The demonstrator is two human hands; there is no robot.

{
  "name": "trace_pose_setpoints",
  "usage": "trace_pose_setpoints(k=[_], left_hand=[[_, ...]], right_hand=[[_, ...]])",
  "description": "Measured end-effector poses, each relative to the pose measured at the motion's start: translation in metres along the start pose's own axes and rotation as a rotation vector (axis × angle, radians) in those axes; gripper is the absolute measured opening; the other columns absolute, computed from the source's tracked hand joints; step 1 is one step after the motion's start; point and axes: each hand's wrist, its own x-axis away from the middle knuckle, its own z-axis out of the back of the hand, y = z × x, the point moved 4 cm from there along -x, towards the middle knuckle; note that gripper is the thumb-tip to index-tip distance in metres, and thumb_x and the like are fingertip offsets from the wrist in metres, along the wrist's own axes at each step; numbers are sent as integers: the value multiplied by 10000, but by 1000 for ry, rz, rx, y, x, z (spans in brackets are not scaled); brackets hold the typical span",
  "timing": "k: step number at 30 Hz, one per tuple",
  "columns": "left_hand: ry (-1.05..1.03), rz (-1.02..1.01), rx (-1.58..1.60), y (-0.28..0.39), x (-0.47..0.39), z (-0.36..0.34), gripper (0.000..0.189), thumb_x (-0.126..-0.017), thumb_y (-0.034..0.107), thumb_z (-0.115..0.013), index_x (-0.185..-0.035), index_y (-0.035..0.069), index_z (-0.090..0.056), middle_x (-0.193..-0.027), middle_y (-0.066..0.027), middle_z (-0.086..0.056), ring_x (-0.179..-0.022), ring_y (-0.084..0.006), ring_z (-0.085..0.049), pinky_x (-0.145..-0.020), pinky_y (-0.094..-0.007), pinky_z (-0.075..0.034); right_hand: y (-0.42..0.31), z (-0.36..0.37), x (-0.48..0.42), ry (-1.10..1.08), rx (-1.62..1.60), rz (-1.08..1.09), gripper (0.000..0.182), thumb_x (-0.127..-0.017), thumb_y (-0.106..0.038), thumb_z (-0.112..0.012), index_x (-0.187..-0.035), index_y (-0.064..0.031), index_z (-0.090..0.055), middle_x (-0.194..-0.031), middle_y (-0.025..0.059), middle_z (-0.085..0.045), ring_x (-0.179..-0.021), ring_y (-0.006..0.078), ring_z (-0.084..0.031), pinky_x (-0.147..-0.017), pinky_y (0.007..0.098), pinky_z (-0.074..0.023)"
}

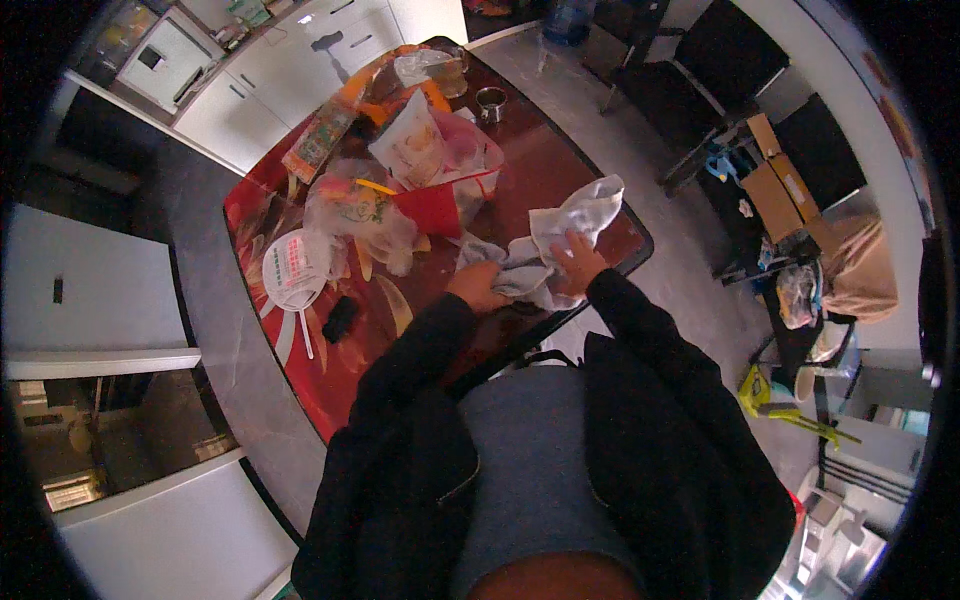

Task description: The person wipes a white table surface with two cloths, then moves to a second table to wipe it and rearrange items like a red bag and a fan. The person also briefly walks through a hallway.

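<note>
A crumpled light grey cloth (525, 270) lies across the near right corner of a dark red table (517, 337). My left hand (480, 286) rests at the cloth's left end, its fingertips hidden against the fabric. On the middle of the cloth lies my right hand (579, 262), fingers spread a little; whether it grips the fabric does not show. One end of the cloth (592, 202) stretches beyond my right hand towards the table's right edge. Left of my hands are a black object (341, 319) and a round white hand fan (296, 270) bearing writing.
Plastic bags (360, 214), a red and pink bag (431, 210), a patterned box (321, 144) and a metal cup (491, 103) stand on the table. White cabinets (262, 97) line the far left. Black chairs (675, 97) and cardboard boxes (776, 195) are to the right.
</note>
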Motion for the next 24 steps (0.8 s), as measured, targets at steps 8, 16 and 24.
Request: trace_pose_setpoints(k=[8, 16, 24], left_hand=[[1009, 518, 452, -32, 54, 144, 665, -841, 518, -811, -1180, -29, -643, -1055, -191, -726, -1036, -361, -702, -914, -445, -544], [873, 501, 740, -19, 28, 189, 469, -944, 413, -669, -1057, -42, -665, -793, -154, -721, -654, -273, -721, -605, -403, -575], [921, 278, 415, -35, 2, 165, 382, -986, 323, -569, -957, -31, -709, -825, -234, -736, -779, -413, -728, -708, -512, -573]], right_hand=[[-16, 95, -91, 181, -440, -24, 748, -825, -602, -762, -1299, -44, -606, -1177, 266, -684, -1125, 426, -659, -930, 504, -538], [-40, 180, -190, 418, -252, -102, 545, -960, -524, -537, -891, -35, -767, -906, 232, -728, -906, 443, -698, -820, 564, -528], [-32, 161, -95, 691, -362, -5, 336, -880, -347, -612, -756, -49, -705, -780, 194, -686, -755, 434, -666, -688, 566, -513]])
